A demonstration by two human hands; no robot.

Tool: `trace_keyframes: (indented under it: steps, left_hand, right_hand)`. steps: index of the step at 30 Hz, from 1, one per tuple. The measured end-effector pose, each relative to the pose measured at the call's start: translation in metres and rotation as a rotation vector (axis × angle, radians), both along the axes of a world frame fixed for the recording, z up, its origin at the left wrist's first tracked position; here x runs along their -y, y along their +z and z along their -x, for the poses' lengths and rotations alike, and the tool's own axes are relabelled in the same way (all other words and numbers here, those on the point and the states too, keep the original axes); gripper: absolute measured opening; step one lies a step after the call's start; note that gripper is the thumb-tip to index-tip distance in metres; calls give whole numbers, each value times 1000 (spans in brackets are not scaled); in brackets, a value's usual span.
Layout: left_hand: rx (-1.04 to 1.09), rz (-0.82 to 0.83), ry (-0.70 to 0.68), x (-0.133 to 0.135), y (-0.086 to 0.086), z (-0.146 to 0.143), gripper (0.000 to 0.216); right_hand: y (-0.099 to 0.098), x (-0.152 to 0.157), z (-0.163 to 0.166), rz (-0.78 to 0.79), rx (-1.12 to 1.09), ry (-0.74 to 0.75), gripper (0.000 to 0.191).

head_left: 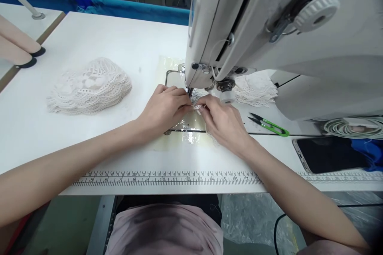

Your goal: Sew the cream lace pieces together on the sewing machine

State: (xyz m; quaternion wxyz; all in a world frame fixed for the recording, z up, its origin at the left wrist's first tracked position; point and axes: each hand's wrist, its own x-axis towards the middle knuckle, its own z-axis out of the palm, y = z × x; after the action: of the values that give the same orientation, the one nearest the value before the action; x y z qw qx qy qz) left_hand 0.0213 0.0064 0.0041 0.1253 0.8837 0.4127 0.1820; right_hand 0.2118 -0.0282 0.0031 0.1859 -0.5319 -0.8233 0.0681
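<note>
My left hand point(164, 107) and my right hand point(223, 121) meet under the head of a white sewing machine point(269, 28). Both pinch a small piece of white lace point(198, 105) just in front of the needle and presser foot point(189, 92). Fingers of both hands are curled and pressed on the lace over the shiny needle plate point(187, 125). More of the lace trails under my right palm. A pile of white lace pieces point(89, 85) lies to the left of my left hand.
More lace pieces point(255, 89) lie behind the machine head. Green-handled thread snips point(269, 124) rest right of my right hand. A phone point(329, 153) and a coiled cable point(353, 127) sit at right. A printed ruler point(167, 178) runs along the table's front edge.
</note>
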Motion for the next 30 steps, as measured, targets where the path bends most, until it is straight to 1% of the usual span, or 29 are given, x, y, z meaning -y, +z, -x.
trace_keyframes:
  steps: [3,5,7,8,10,14,15,17,20,24,30]
  left_hand:
    - [53,79,27,-3,2,1,25]
    - [85,117,24,-4,3,5,25]
    - [104,107,1,-4,1,9,24]
    - [103,72,-16,-3,0,11,24]
    - [73,-83,-69,1,-4,14,22]
    - [-103,-548,-207,19,-6,19,17]
    - [-151,-632,-231,24,-5,19,17]
    - [-238,-695,-216,33,-2,19,18]
    - [-274,-694,-182,39,0,18,21]
    - [-272,-672,-183,39,-3,19,26]
    - [-256,-684,-159,36,-4,17,22]
  right_hand:
    - [-2,0,0,-13,-16,28,28]
    - [-5,-1,-1,-66,-27,50,23]
    - [-7,-2,-3,-139,-36,76,21]
    - [-8,-2,-4,-176,-34,101,22]
    - [-8,-1,-6,-260,-6,171,20]
    - [-5,2,-6,-418,112,284,17]
    - [-4,3,-6,-439,137,296,17]
    - [-3,5,-5,-459,168,313,17]
    - [-2,6,-5,-455,167,325,18]
    - [-1,5,-6,-443,163,324,19]
    - [-2,5,-6,-445,160,312,17]
